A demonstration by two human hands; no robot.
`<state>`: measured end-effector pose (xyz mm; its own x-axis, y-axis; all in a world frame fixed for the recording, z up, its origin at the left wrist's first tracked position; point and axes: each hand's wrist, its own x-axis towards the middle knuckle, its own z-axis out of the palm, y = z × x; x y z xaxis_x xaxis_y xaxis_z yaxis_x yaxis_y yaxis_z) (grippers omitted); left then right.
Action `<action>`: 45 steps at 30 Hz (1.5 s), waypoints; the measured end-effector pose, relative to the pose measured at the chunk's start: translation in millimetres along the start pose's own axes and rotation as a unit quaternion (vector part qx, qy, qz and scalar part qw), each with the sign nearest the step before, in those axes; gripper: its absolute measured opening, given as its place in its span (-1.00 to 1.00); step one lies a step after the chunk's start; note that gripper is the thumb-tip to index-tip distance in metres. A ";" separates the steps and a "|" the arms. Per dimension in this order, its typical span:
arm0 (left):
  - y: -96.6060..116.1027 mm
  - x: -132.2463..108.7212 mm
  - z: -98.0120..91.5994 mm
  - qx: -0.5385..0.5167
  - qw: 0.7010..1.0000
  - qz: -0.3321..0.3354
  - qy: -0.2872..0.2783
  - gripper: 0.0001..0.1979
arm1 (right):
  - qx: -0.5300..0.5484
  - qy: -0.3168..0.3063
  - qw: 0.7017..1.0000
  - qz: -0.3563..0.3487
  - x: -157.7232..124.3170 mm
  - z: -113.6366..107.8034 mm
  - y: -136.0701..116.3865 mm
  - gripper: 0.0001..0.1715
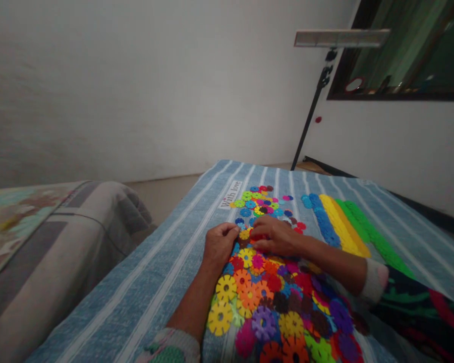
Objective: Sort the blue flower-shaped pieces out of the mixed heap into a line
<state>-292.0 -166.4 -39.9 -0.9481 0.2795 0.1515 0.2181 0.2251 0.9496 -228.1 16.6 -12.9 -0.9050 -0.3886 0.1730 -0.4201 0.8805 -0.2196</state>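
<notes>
A heap of notched, flower-shaped plastic discs (pixel 263 322) in many colours spreads over the striped cloth in front of me. My left hand (pixel 220 245) rests at the heap's left edge, thumb and forefinger pinched beside a yellow disc (pixel 244 234); whatever is between them is too small to tell. From the right, my right hand (pixel 275 236) reaches over the discs with its fingers apart, touching the pile around a red disc (pixel 260 237). To the right lie rows of stacked discs: blue (pixel 324 222), yellow (pixel 342 227) and green (pixel 374 234).
Blue cloth with white stripes (pixel 147 282) covers the surface under the discs. A grey-draped piece of furniture (pixel 87 237) stands at left, across a gap. Beyond the far end are a black stand with a flat panel (pixel 340 38), a wall and a window (pixel 412 50).
</notes>
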 end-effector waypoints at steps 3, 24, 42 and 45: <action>-0.4 -0.2 0.1 0.000 1.000 0.005 -0.004 -0.76 | -0.025 -0.010 1.000 0.002 3.6 4.0 -8.9 -0.82; -2.2 3.2 1.1 0.037 0.999 0.025 0.000 -0.83 | -0.037 0.009 0.999 -0.002 0.0 14.6 -13.4 -0.78; -12.6 5.9 5.1 0.006 1.000 0.011 -0.026 -0.92 | -0.059 -0.002 0.995 0.075 7.0 12.5 -2.6 -0.84; -14.8 5.9 6.2 -0.020 0.999 -0.001 -0.036 -0.93 | -0.035 0.020 0.995 0.093 0.0 8.5 7.4 -0.92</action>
<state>-299.4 -162.2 -54.8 -0.9290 0.3462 0.1309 0.2054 0.1879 0.9605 -231.7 20.8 -22.7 -0.9628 -0.2070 0.1735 -0.2381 0.9538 -0.1834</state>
